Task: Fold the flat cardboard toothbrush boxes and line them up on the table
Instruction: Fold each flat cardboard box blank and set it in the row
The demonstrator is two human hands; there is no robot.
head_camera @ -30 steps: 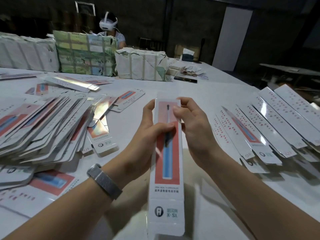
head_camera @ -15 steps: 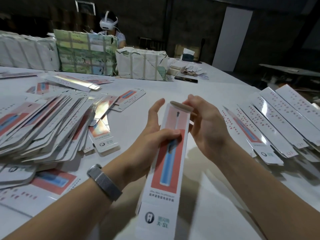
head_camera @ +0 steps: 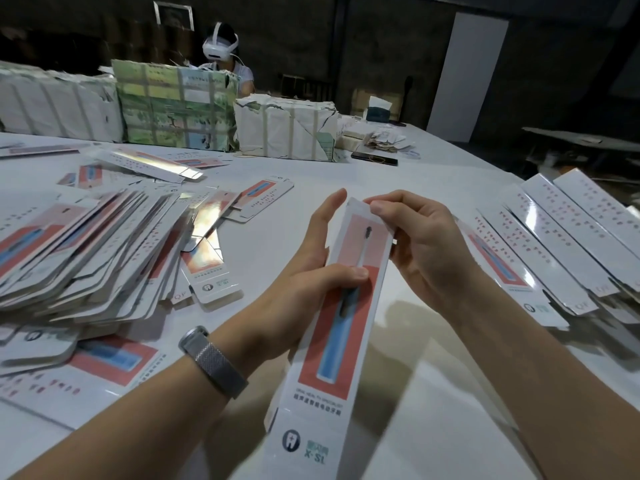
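We grip the toothbrush box point(head_camera: 341, 327) above the table point(head_camera: 433, 420): our left hand point(head_camera: 311, 271) wraps its middle, thumb across the front; our right hand point(head_camera: 420, 247) pinches its far end. Flat boxes point(head_camera: 86, 251) crowd left, lined-up boxes point(head_camera: 561, 244) right, bare table between.

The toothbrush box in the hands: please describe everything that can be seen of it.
The toothbrush box is a long, narrow carton of glossy white cardboard. Its front shows a blue toothbrush on a red panel, with small print and a tooth logo at the near end. It is held above the table, far end tilted slightly right. The left hand grips its middle, thumb across the front; the right hand pinches the far end.
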